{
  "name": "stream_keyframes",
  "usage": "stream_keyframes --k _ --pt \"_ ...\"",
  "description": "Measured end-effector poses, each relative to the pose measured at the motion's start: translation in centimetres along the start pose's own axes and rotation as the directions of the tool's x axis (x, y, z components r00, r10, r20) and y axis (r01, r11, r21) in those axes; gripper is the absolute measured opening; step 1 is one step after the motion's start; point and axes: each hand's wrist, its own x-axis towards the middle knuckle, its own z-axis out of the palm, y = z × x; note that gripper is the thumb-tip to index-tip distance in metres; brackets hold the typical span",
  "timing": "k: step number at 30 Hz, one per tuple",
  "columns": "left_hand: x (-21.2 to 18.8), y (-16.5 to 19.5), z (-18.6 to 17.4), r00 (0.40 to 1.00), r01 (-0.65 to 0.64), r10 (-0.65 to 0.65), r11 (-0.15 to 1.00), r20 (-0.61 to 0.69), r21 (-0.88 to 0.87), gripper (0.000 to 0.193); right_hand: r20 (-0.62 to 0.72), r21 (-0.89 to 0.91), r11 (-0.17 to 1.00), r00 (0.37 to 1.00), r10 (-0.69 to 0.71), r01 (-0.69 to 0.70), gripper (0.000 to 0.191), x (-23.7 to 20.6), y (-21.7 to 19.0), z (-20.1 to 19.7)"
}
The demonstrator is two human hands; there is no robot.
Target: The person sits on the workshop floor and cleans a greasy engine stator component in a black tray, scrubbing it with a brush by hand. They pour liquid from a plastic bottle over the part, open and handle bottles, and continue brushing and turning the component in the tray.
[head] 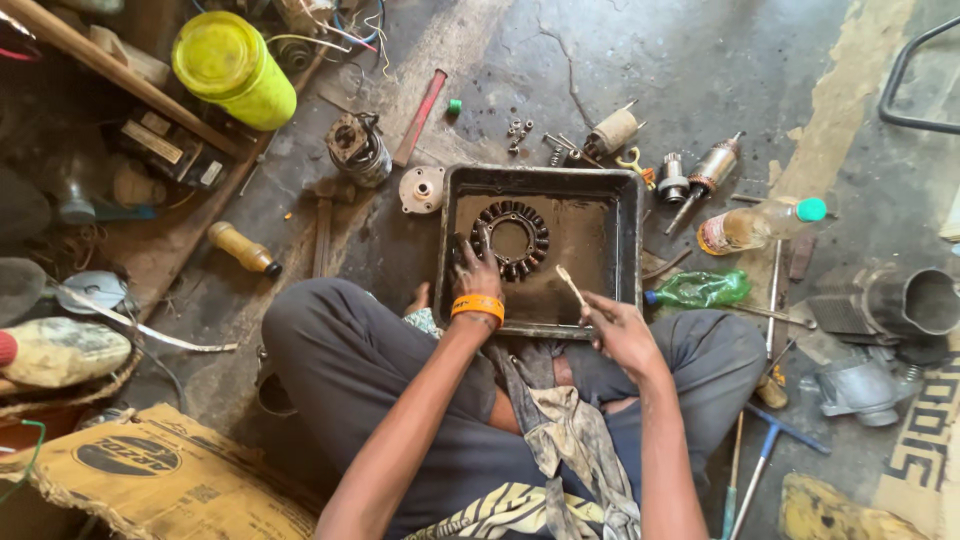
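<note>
My left hand [476, 272] rests with its fingers curled onto the near-left edge of the dark, toothed ring-shaped metal stator [511, 240], an orange band at the wrist; it looks like a grip on the rim, though grime makes the exact finger hold hard to read. My right hand [618, 330] pinches the lower end of a thin pale stick-like brush [571, 286], whose long axis runs from my fingers up toward 11 o'clock, its tip apart from the ring. From that tip the stator lies toward 10 o'clock, so the left hand is the nearer one, already touching it. The ring lies flat in the left half of the black rectangular metal tray [626, 240] in front of my crossed legs. Outward, at 2 o'clock, a clear plastic bottle with a green cap [760, 224] lies on the floor; at 10 o'clock stands a yellow plastic jar [233, 68].
</note>
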Motion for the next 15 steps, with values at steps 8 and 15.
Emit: stream_keyframes --k 8,15 --pt "0.5 -0.2 -0.2 0.999 -0.004 -0.002 0.990 -0.036 -0.143 0.074 -0.010 0.201 0.978 0.998 0.065 -0.062 0.042 -2.5 1.1 1.5" --pt "0.1 0.9 -2.4 0.999 0.006 -0.015 0.960 -0.030 -0.282 0.111 -0.020 0.200 0.980 1.000 0.018 -0.014 0.041 -3.1 2.0 2.3"
